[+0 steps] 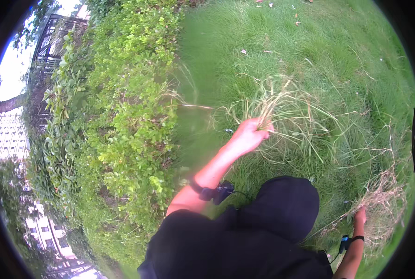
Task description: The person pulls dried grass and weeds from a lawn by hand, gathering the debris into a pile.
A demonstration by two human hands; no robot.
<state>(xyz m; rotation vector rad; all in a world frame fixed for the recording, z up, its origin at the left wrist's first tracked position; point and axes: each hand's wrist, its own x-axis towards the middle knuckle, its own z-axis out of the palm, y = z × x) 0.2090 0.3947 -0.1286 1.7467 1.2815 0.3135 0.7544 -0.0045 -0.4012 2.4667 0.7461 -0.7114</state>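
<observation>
My left hand (252, 134) is closed around a loose bunch of long grass stems (284, 108), partly green and partly straw-coloured. The stems fan out above the lawn, away from my fist. Far to the right, my right hand (360, 214) grips a tangled bundle of dry, brownish grass (385, 195). Some thin stalks stick out from this bundle, and its far side blurs into the lawn. Both forearms carry a strapped-on device: a black one (216, 191) on the left and a smaller one (347, 241) on the right. My black clothing (221, 244) fills the bottom middle.
A leafy green hedge (134, 122) runs along my left side, with dry stalks (170, 92) poking out. Short lawn grass (326, 45) spreads ahead and to the right, dotted with small bits of litter or petals (243, 52). Pale buildings (10, 132) and a dark lattice structure (47, 52) stand beyond the hedge.
</observation>
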